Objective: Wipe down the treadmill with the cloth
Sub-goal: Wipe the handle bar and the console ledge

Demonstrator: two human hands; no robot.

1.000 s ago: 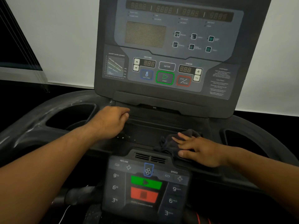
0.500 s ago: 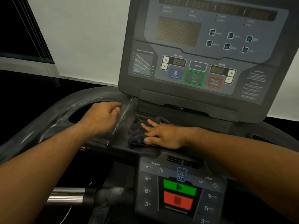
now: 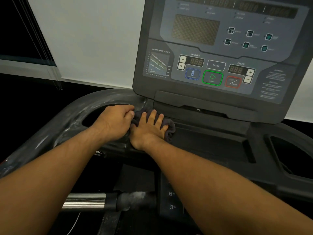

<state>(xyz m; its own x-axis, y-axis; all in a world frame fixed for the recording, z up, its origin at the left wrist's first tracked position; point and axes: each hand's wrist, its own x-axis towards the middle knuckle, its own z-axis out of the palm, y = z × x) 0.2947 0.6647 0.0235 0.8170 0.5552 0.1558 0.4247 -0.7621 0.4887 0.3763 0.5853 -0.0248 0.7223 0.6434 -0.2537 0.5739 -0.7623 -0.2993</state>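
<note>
Pressing down on a crumpled dark purple-grey cloth (image 3: 170, 129), the right hand (image 3: 149, 128) has its 4 fingers spread and straight, with soft folds of fabric bulging out beyond the fingertips and the little-finger side. The cloth sits at the back left corner of the matte black plastic tray of the treadmill (image 3: 211, 141), just below the upright grey console panel (image 3: 220, 48) (its displays dark, with a green-ringed start button and a red-ringed stop button).

The left hand (image 3: 115, 122) lies touching the right one, knuckles up and fingers curled. Its thumb meets the cloth's left edge, but whether it pinches the fabric cannot be told.

The cloth's bundle runs roughly left to right, under the right hand alone. To the left of both hands curves a glossy black moulded handrail (image 3: 72, 116), streaked with pale wet smears around an oval opening. The left hand is nearer to it, yet the right hand carries the cloth, so a stroke that way would probably cross in front of the left hand. To the right, the tray stretches away dull and dry.
</note>
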